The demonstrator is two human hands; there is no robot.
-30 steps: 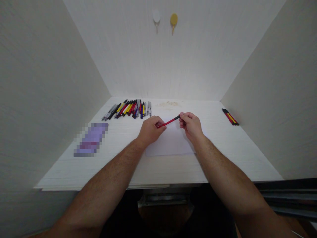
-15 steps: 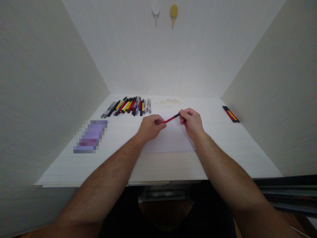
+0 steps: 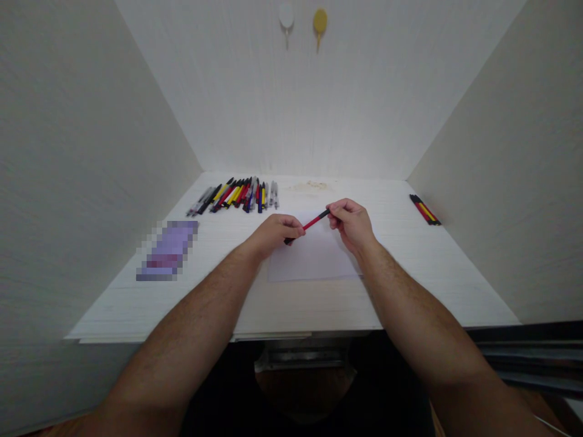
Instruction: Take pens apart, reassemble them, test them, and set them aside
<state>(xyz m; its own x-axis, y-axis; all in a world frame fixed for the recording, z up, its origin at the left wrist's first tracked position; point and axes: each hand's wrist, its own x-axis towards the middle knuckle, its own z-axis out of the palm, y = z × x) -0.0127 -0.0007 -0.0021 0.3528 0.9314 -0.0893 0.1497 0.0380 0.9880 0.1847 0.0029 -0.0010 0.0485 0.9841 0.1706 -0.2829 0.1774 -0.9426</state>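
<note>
A red pen with black ends [image 3: 315, 220] is held slantwise between both hands, above a white sheet of paper [image 3: 314, 261]. My left hand [image 3: 285, 232] pinches its lower left part, and a black end sticks out below the fingers. At the upper right, my right hand [image 3: 348, 221] has its fingers closed on the pen's other black end. Several pens in black, yellow, red, blue and clear [image 3: 237, 194] lie in a row at the back left of the white table [image 3: 218, 291].
A small group of red, yellow and black pens [image 3: 425, 210] lies by the right wall. At the left is a blurred purple flat object [image 3: 170, 249]. Two hooks, one white [image 3: 286, 16] and one yellow [image 3: 320, 21], are on the back wall.
The fingers of my left hand have shifted on the pen, and its lower black end now shows beneath them. My right hand has moved very slightly left.
</note>
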